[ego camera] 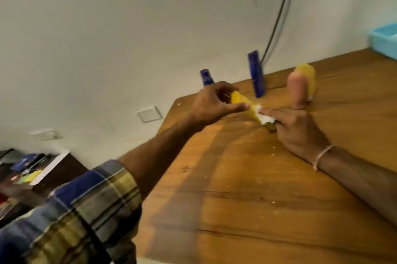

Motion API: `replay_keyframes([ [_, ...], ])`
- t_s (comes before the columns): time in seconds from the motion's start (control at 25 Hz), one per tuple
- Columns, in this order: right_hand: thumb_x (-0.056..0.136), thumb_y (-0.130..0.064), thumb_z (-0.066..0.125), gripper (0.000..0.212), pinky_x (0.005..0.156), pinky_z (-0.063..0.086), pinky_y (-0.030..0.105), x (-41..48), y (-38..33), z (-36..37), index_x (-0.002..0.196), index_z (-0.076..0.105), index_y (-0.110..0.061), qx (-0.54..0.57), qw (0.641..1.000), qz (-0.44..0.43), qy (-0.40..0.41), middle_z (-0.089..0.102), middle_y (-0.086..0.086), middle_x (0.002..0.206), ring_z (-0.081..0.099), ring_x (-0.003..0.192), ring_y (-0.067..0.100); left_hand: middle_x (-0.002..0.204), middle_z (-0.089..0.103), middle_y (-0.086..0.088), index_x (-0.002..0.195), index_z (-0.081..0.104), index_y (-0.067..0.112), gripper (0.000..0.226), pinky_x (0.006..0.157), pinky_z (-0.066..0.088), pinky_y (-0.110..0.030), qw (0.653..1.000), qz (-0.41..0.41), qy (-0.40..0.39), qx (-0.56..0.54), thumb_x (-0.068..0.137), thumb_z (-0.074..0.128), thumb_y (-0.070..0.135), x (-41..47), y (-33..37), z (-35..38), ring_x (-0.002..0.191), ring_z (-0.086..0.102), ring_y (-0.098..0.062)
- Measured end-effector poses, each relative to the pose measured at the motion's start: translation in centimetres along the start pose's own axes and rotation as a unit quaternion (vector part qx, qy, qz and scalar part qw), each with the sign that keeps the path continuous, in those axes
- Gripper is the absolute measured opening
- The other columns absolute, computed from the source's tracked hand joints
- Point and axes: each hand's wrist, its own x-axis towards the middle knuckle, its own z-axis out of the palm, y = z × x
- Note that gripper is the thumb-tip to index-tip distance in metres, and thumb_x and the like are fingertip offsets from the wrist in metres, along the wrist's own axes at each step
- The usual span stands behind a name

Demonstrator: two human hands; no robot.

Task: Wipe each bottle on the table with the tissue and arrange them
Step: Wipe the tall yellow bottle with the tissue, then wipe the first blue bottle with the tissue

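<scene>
My left hand (214, 102) grips the upper end of a yellow bottle (241, 101) held tilted just above the wooden table (247, 188). My right hand (300, 130) holds a white tissue (265, 118) pressed against the bottle's lower part. Along the far edge stand a small dark blue bottle (206, 77), partly hidden behind my left hand, and a taller dark blue bottle (256, 74). To the right of those are a pinkish bottle (297, 89) and behind it a yellow bottle (308, 77). The picture is blurred.
A light blue tray (384, 40) sits at the table's far right corner. A dark cable (279, 12) hangs down the white wall behind the blue bottle. A lower dark surface with clutter (28, 169) lies to the left, beyond the table's left edge.
</scene>
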Motion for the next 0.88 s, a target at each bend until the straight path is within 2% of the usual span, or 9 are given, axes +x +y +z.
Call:
replay_keyframes([
  [0.16,0.085,0.012,0.06,0.043,0.1,0.05,0.03,0.5,0.9,-0.6,0.122,0.066,-0.01,0.071,0.996,0.049,0.004,0.069,0.008,0.121,0.065,0.111,0.019,0.109,0.075,0.0,0.119,0.071,0.012,0.046,0.085,0.063,-0.035,0.998,0.0,-0.055,0.014,0.078,0.088,0.025,4.9,2.6,-0.3,0.097,0.073,-0.017],
  [0.32,0.087,0.011,0.058,0.041,0.09,0.044,0.015,0.4,0.9,-0.8,0.119,0.069,-0.012,0.086,0.992,0.093,0.014,0.07,0.006,0.118,0.064,0.108,0.017,0.111,0.074,-0.006,0.116,0.072,0.007,0.033,0.088,0.061,-0.035,0.994,0.013,-0.075,0.081,0.083,0.077,0.005,8.9,4.2,0.4,0.102,0.07,-0.02],
  [0.44,0.087,0.011,0.057,0.039,0.082,0.039,0.006,0.3,0.8,-1.2,0.117,0.07,-0.01,0.093,0.989,0.112,0.024,0.071,0.01,0.115,0.065,0.105,0.021,0.108,0.074,-0.008,0.112,0.073,0.008,0.031,0.089,0.061,-0.038,0.994,0.025,-0.032,0.101,0.081,0.077,0.004,10.3,4.6,1.7,0.101,0.069,-0.022],
  [0.64,0.088,0.01,0.057,0.037,0.084,0.042,0.012,0.2,0.6,-1.2,0.118,0.069,-0.009,0.095,0.988,0.117,0.016,0.07,0.012,0.116,0.065,0.107,0.023,0.113,0.071,-0.008,0.118,0.069,0.009,0.035,0.092,0.061,-0.039,0.994,0.021,-0.012,0.109,0.085,0.08,0.01,10.9,3.9,2.8,0.103,0.068,-0.021],
  [0.8,0.089,0.007,0.059,0.035,0.068,0.035,-0.006,0.2,1.2,-0.9,0.118,0.068,-0.01,0.091,0.986,0.137,0.022,0.071,0.011,0.115,0.065,0.104,0.022,0.119,0.069,-0.009,0.125,0.064,0.009,0.046,0.089,0.06,-0.034,0.993,0.021,-0.019,0.111,0.084,0.082,0.014,10.8,3.9,2.8,0.106,0.068,-0.022],
  [0.88,0.088,0.007,0.06,0.035,0.063,0.034,-0.009,0.2,1.3,-0.8,0.118,0.068,-0.01,0.093,0.986,0.14,0.024,0.071,0.012,0.114,0.066,0.103,0.022,0.119,0.07,-0.009,0.127,0.062,0.009,0.05,0.086,0.061,-0.032,0.995,0.016,-0.025,0.094,0.083,0.084,0.016,10.7,3.7,2.5,0.103,0.069,-0.021],
])
